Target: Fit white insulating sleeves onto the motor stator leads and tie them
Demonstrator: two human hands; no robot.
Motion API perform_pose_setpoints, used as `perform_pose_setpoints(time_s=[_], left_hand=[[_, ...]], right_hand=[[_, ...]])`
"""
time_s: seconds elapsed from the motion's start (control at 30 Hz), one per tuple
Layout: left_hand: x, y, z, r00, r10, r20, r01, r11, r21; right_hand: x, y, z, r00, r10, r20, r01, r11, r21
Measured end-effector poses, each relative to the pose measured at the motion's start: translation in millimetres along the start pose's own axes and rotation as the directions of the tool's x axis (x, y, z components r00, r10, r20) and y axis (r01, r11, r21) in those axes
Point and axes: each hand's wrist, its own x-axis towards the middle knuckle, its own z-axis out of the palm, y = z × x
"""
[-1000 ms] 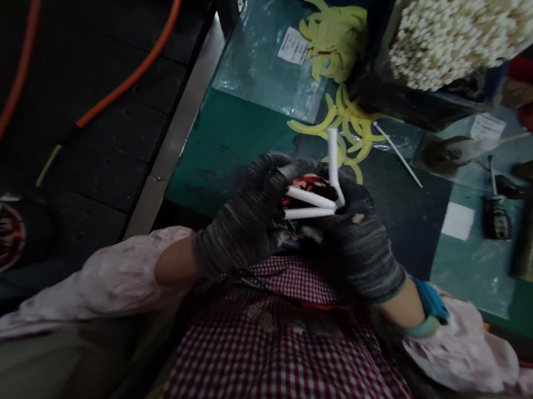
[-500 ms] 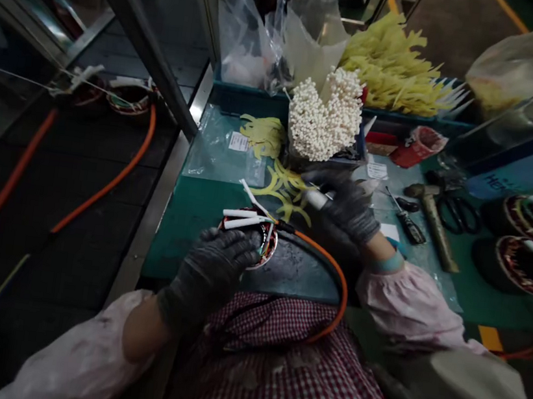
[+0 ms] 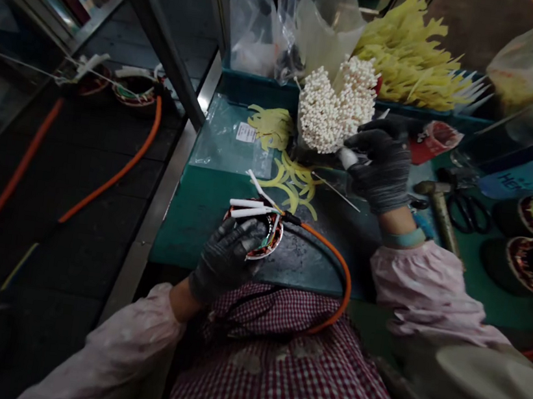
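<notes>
Near the bench's front edge sits a round motor stator (image 3: 270, 247) with copper windings, white sleeves (image 3: 248, 212) and an orange cable (image 3: 337, 258). My gloved left hand (image 3: 229, 257) grips its left side, fingers bent over the rim. My gloved right hand (image 3: 379, 165) is at the right side of a box of thin white-tipped sticks (image 3: 331, 113), fingers curled. A white piece (image 3: 348, 158) shows at its fingertips; whether it is held or covers a finger is unclear. Yellow curved strips (image 3: 298, 181) and a thin rod (image 3: 339, 193) lie between the hands.
A heap of yellow strips (image 3: 408, 54) fills a bin at the back. A red cup (image 3: 435, 143), hammer (image 3: 443, 219), scissors (image 3: 470, 212) and more stators (image 3: 532, 267) stand or lie at right. A metal post (image 3: 156, 28) rises at left, beside a dark surface with further stators.
My right hand has moved away to the upper right, beside the box of sticks, uncovering the thin rod on the bench. My left hand stays at the stator. The view has shifted slightly.
</notes>
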Motion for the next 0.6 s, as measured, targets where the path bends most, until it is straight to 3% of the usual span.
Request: perform_pose_setpoints(time_s=[0.1,0.17,0.2,0.3,0.43,0.5,0.6], left_hand=[[-1.1,-2.5,0.4,1.000,0.030,0.003,-0.030,1.000,-0.003],[-2.7,-3.1,1.8,1.000,-0.001,0.012,0.002,0.999,-0.032],[-3.3,-2.9,2.6,0.999,-0.027,0.023,0.028,0.998,-0.052],[-3.7,-0.7,4.4,0.995,-0.090,0.033,0.092,0.992,-0.088],[-2.9,2.8,5.3,0.992,-0.130,0.008,0.130,0.988,-0.080],[-3.3,3.3,5.3,0.992,-0.129,0.017,0.130,0.988,-0.085],[-4.3,2.7,5.3,0.992,-0.126,0.023,0.127,0.988,-0.091]], right_hand=[[-17.4,-38.6,-34.2,0.997,0.003,-0.071,0.020,0.943,0.332],[-36.8,-69.7,-53.2,0.989,0.024,-0.149,0.043,0.900,0.435],[-48.5,-83.7,-59.0,0.990,0.055,-0.132,0.012,0.887,0.461],[-86.8,-109.9,-59.8,0.992,0.059,0.109,-0.100,0.901,0.423],[-130.2,-112.4,-52.5,0.990,0.097,0.098,-0.124,0.937,0.325],[-146.7,-108.7,-56.8,0.983,0.025,0.181,-0.100,0.902,0.420],[-166.6,-101.5,-62.4,0.904,-0.301,0.303,0.048,0.776,0.628]])
